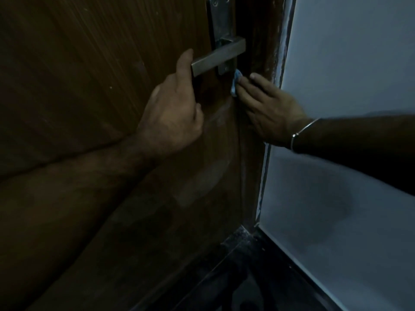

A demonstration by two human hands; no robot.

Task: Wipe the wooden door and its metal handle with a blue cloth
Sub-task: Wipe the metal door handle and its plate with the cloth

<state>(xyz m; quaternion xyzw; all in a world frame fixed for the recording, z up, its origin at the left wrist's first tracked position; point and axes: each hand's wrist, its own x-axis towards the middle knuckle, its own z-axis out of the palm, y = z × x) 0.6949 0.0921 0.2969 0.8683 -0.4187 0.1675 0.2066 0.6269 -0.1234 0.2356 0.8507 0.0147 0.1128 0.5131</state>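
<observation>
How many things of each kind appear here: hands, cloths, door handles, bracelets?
Hands: 2, left hand and right hand
Cloths: 1, blue cloth
Door handles: 1, metal handle
Bracelets: 1, bracelet
Total: 5

Cloth [235, 83] mostly hidden behind right hand [272, 111]; backplate [221, 25] top cut off.
</observation>
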